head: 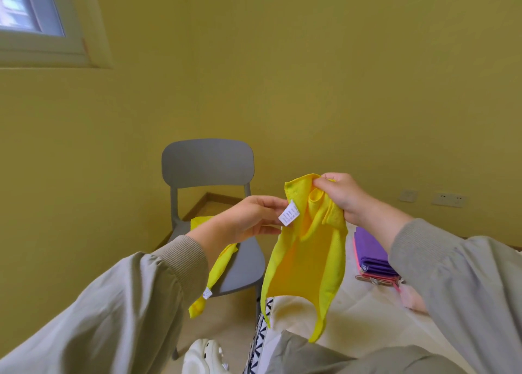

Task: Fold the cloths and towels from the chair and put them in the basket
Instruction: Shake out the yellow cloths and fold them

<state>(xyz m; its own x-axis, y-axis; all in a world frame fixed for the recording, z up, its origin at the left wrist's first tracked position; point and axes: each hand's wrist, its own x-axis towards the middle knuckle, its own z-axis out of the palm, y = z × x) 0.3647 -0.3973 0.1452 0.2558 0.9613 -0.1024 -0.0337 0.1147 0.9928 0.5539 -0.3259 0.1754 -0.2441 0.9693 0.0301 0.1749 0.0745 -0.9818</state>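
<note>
1. Right hand (337,197) grips the bunched top of yellow cloth (305,266), which hangs in the air above the bed edge
2. Left hand (248,218) pinches the cloth's edge by the white label (288,216)
3. Second yellow cloth (219,269) droops off the grey chair (207,170) seat
4. Folded purple towels (372,256) lie on the bed (353,303), right side

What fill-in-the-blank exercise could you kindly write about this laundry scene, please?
1. The cloth held up by the left hand and right hand is ____.
2. A second cloth drapes off the seat of the ____ chair.
3. The folded towels at the right are ____.
4. The white label on the held cloth is beside the ____ hand.
Missing words: yellow; grey; purple; left.
</note>
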